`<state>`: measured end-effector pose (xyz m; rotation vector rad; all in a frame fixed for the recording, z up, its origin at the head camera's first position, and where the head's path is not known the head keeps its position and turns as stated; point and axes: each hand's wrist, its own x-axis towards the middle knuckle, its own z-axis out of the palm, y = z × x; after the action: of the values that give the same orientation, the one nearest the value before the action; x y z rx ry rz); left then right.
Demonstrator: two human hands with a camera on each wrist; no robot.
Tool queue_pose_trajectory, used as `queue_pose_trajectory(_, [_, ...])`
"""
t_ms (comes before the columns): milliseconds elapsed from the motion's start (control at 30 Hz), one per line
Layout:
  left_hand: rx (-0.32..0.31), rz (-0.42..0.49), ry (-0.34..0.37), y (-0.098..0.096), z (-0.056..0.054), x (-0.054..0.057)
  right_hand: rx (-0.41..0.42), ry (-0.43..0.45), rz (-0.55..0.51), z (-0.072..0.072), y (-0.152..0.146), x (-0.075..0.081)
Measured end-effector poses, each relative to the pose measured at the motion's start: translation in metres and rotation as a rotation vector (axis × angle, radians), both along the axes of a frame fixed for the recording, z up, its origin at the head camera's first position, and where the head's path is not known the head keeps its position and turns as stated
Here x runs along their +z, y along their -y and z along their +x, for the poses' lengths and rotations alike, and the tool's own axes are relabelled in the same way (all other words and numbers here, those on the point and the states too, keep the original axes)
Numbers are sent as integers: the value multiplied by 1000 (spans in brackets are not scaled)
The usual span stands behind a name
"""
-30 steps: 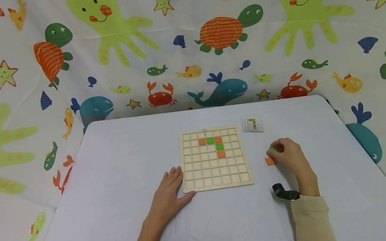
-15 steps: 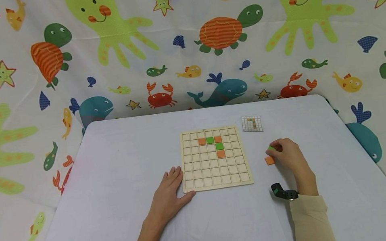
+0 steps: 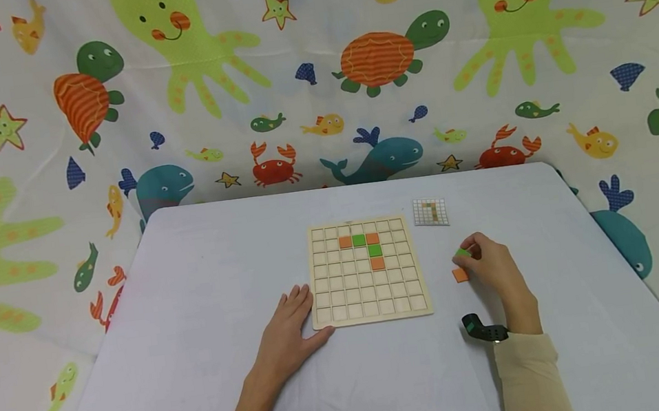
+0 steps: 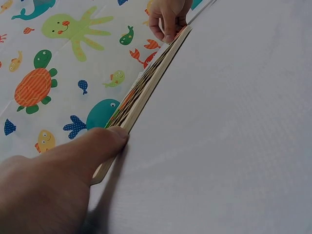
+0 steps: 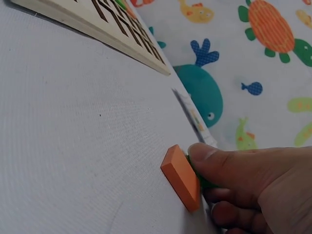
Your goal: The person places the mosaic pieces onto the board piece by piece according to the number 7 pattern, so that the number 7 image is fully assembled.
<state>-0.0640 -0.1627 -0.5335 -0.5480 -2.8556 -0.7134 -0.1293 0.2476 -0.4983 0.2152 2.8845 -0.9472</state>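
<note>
A square wooden grid board lies on the white table, with orange and green square tiles set in some of its upper cells. My left hand rests at the board's lower left corner, its thumb along the front edge and its fingers against the left side. To the right of the board, my right hand pinches a green tile between thumb and fingers. Just in front of it an orange tile lies on the table. In the right wrist view the thumb and the orange tile partly hide the green one.
A small card printed with a grid pattern lies beyond the board's upper right corner. Behind the white table hangs a cloth printed with sea animals.
My right hand keeps its pinch on the green tile and has shifted very slightly left. The left hand and the board stay where they were.
</note>
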Motion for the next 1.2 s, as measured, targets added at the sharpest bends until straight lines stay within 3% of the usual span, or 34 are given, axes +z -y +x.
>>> queue_pose_trajectory(1200, [0,-1,28,0,0,2,9,-76,-7,2,0,1])
